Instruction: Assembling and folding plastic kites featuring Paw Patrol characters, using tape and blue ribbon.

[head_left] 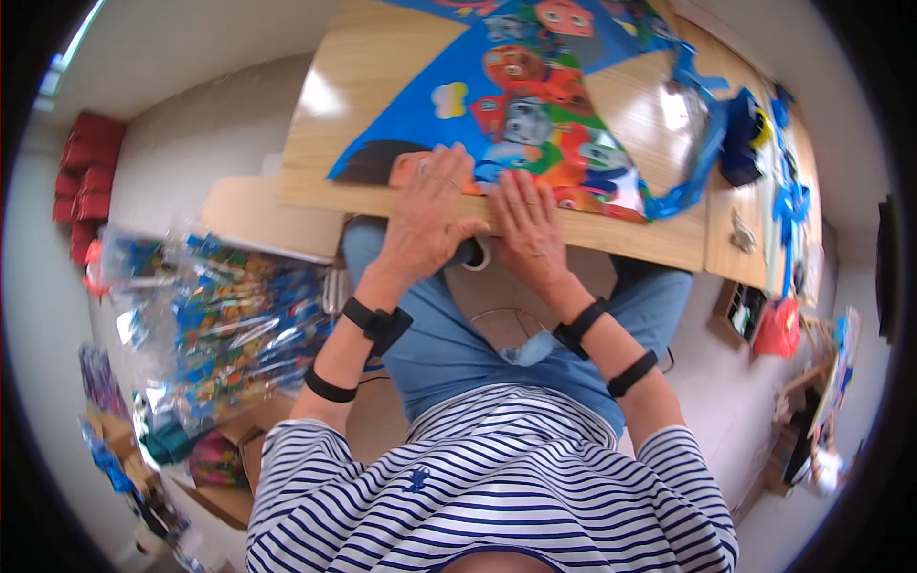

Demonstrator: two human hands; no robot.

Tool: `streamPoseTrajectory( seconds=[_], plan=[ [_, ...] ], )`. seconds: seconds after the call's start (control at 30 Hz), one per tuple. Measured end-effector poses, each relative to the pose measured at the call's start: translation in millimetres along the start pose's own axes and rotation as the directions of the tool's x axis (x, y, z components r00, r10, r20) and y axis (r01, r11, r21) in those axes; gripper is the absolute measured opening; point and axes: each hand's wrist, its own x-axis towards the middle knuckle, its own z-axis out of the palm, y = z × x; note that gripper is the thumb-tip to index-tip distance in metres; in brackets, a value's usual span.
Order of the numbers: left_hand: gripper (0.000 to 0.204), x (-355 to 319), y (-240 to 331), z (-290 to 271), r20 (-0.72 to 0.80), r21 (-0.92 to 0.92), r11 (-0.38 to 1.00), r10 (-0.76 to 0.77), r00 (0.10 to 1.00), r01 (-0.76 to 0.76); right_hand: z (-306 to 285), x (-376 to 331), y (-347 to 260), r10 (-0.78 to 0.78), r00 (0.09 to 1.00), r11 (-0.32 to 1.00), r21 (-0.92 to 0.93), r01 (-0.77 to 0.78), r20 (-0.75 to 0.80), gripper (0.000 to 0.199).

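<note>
On the wooden table lies a thin, glossy blue sheet [406, 129] printed with colourful cartoon figures, tapering to points. My left hand [432, 205] lies on its near edge, fingers stretched out flat and thumb apart. Beside it my right hand [527, 224] presses on the same edge, fingers extended, palm hanging over the table's front. Neither hand grips anything that I can see. Just below the table edge, between my hands, shows a round white-rimmed thing [478, 253], partly hidden, whose kind I cannot make out.
The wooden table [659, 239] spans the front. Blue ribbon [688, 196] trails along its right side near a dark blue object [743, 143]. At left stands a large heap of clear-wrapped colourful packages [239, 315]. Red boxes [91, 172] are stacked against the wall.
</note>
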Motion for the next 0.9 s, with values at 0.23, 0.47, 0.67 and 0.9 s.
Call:
streamPoseTrajectory(
  seconds=[0.23, 0.47, 0.67, 0.9],
  plan=[
    [0.076, 5.0, 27.3, 58.1, 0.085, -0.136, 0.985, -0.099, 0.991, 0.110, 16.1, -3.2, 3.5, 0.043, 0.988, 0.994, 0.105, -0.028, -0.148, 0.072],
    [0.071, 6.3, 31.8, 58.8, 0.070, -0.019, 0.997, -0.067, 0.995, 0.068, -6.8, -23.1, 17.9, 0.136, 0.986, 0.975, 0.188, -0.116, -0.097, 0.097],
    [0.072, 8.5, 37.2, 56.7, 0.075, 0.112, 0.993, -0.033, 0.997, 0.025, -27.4, -57.8, 46.2, 0.314, 0.947, 0.946, 0.107, -0.306, -0.070, 0.103],
    [0.074, 8.8, 36.7, 58.3, 0.071, 0.094, 0.995, -0.047, 0.996, 0.040, -38.8, -81.2, 60.7, 0.430, 0.901, 0.903, 0.013, -0.430, -0.050, 0.102]
  ],
)
